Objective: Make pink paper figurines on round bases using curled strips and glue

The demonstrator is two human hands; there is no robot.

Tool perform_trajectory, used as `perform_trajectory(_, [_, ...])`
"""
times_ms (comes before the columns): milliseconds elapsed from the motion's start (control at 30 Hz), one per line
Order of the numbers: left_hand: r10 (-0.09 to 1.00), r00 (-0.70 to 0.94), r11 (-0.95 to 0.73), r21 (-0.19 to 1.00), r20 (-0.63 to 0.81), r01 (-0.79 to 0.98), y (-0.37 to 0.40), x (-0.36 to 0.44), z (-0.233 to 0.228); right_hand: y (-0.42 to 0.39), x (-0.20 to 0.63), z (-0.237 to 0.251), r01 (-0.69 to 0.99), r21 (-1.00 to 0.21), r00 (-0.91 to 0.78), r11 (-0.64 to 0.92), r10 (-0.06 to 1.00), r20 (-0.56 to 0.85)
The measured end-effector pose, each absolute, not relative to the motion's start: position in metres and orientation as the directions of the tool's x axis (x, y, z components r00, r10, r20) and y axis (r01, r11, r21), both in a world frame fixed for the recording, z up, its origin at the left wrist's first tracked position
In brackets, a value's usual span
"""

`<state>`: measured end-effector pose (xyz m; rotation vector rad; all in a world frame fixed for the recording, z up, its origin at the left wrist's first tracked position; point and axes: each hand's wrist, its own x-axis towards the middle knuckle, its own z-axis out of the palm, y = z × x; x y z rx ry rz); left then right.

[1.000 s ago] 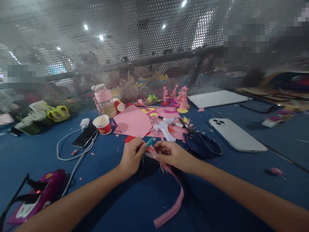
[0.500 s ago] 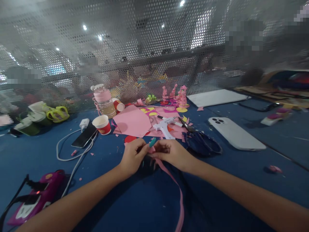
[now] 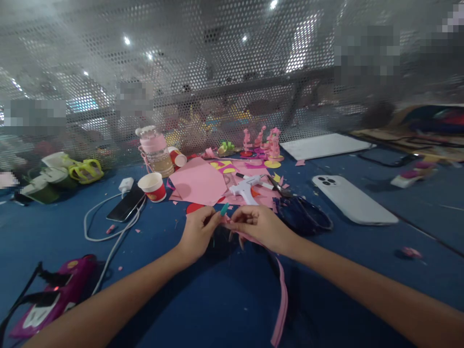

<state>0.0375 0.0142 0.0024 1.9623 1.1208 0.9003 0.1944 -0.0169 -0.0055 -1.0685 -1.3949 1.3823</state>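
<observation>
My left hand (image 3: 198, 231) pinches one end of a long pink paper strip (image 3: 282, 299) between thumb and fingers. A teal tip shows at the left thumb. Close beside it, my right hand (image 3: 261, 226) is closed on the same strip, fingertips almost meeting the left ones. The strip runs under the right hand and its loose end hangs down toward me. What the fingers do inside the pinch is partly hidden. Just beyond the hands lie a white glue gun (image 3: 247, 188), pink paper sheets (image 3: 197, 180) and a red paper circle (image 3: 195, 208).
Left are a paper cup (image 3: 152, 187), a bottle (image 3: 155, 152), a black phone (image 3: 125, 205) with a white cable and a purple device (image 3: 58, 297). Right are scissors (image 3: 279, 186), a dark blue pouch (image 3: 304, 215) and a white phone (image 3: 353, 200). Pink paper figures (image 3: 273, 142) stand behind.
The strip's hanging tail has swung to the right, and more of its lower end shows. My right hand's fingers have shifted slightly along the strip; both hands still pinch it.
</observation>
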Motion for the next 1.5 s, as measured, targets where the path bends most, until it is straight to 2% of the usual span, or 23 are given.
perform_trajectory(133, [0.889,0.423,-0.350,0.857,0.176,0.379,0.0168,0.0382,0.0021,-0.0168,0.1955,-0.0046,0.020,-0.999,-0.258,0.026,0.966,0.019])
perform_trajectory(267, [0.854,0.469,-0.349,0.917,0.226,0.193,0.0174,0.0382,0.0026,-0.0175,0.1952,-0.0013,0.011,-1.000,-0.260,0.019,0.966,0.015])
perform_trajectory(367, [0.837,0.515,-0.279,0.954,0.186,0.109,0.0160,0.0390,0.0033,-0.0183,0.1947,0.0011,-0.012,-1.000,-0.245,0.006,0.969,0.009])
perform_trajectory(467, [0.864,0.483,-0.227,0.966,0.141,0.125,0.0144,0.0397,0.0035,-0.0186,0.1940,0.0017,-0.011,-1.000,-0.203,-0.008,0.979,-0.006])
perform_trajectory(633, [0.936,0.319,-0.206,0.966,0.149,0.154,0.0156,0.0394,0.0030,-0.0182,0.1930,-0.0008,0.049,-0.998,-0.105,-0.037,0.994,-0.042])
perform_trajectory(833, [0.959,0.246,-0.151,0.988,0.137,0.038,0.0180,0.0392,0.0026,-0.0181,0.1955,-0.0004,-0.007,-0.997,-0.079,-0.074,0.994,-0.073])
perform_trajectory(933, [0.961,0.244,-0.142,0.990,0.134,0.013,0.0180,0.0390,0.0021,-0.0176,0.1962,-0.0011,0.032,-0.995,-0.108,-0.093,0.989,-0.096])
perform_trajectory(1167, [0.947,0.278,-0.173,0.985,0.161,0.020,0.0192,0.0382,0.0019,-0.0161,0.1957,-0.0048,-0.045,-0.992,-0.187,-0.121,0.976,-0.110])
perform_trajectory(1500, [0.965,0.235,-0.119,0.993,0.117,-0.005,0.0239,0.0375,-0.0013,-0.0169,0.1954,0.0027,0.015,-0.985,-0.188,-0.175,0.967,-0.174])
